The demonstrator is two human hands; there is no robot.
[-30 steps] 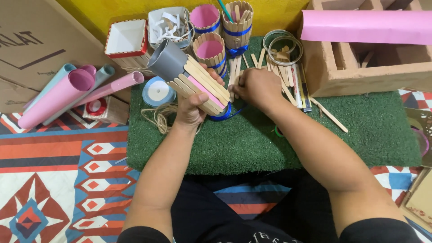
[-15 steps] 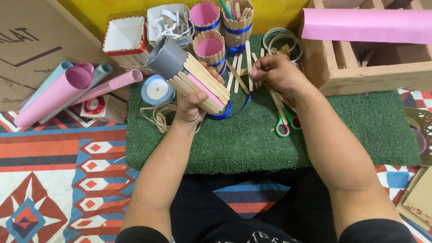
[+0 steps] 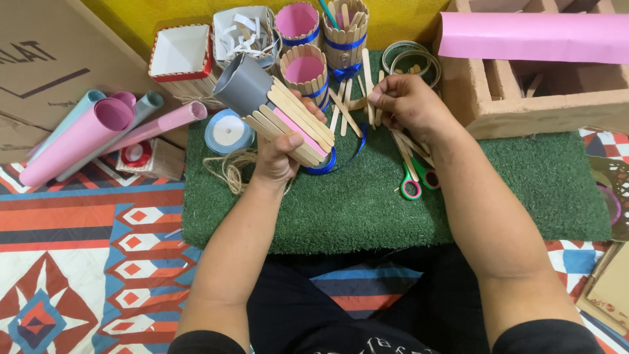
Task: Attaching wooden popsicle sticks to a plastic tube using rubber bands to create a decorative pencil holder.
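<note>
Your right hand had lifted off the loose pile of craft sticks where it rested a second before and now pinched one stick upright between thumb and fingertips, above the green turf mat. With the hand raised, the scissors, hidden under it a second earlier, lay uncovered on the mat just below your wrist. Your left hand had hardly moved: it was clenched around the grey tube, tilted with its open mouth up and to the left, a row of sticks already lying along its side and blue ribbon at the lower end. Judged from this, one more stick was ready to join that row. Packages: a brown cardboard sheet with dark lettering lay flat at far left; rolled pink and pale blue paper lay beside it; a square white box with red trim and finished stick-covered cups stood at the mat's back edge; a pink sheet covered the compartmented brown box at right.
</note>
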